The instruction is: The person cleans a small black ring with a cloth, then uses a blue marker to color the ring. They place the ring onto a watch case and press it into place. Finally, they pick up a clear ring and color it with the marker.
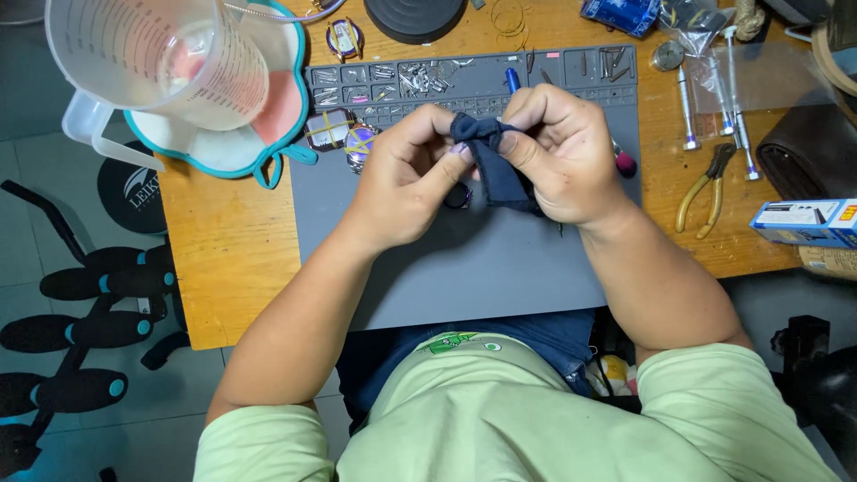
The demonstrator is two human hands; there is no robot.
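Observation:
Both of my hands meet above the grey work mat (pixel 464 259) on a wooden table. My left hand (pixel 406 178) pinches the upper end of a small dark blue cloth (pixel 495 170) between thumb and fingers. My right hand (pixel 558 152) grips the same cloth from the other side, and its lower end hangs down toward the mat. A small dark ring-shaped part (pixel 458 195) lies on the mat just under my left thumb. Whatever is wrapped inside the cloth is hidden.
The mat's top row of trays (pixel 402 80) holds several small metal parts. A clear measuring jug (pixel 152 62) stands at the upper left. Yellow-handled pliers (pixel 705 192), screwdrivers (pixel 736 107) and a blue-white box (pixel 803 223) lie to the right. A black chair base (pixel 80 330) is on the floor at left.

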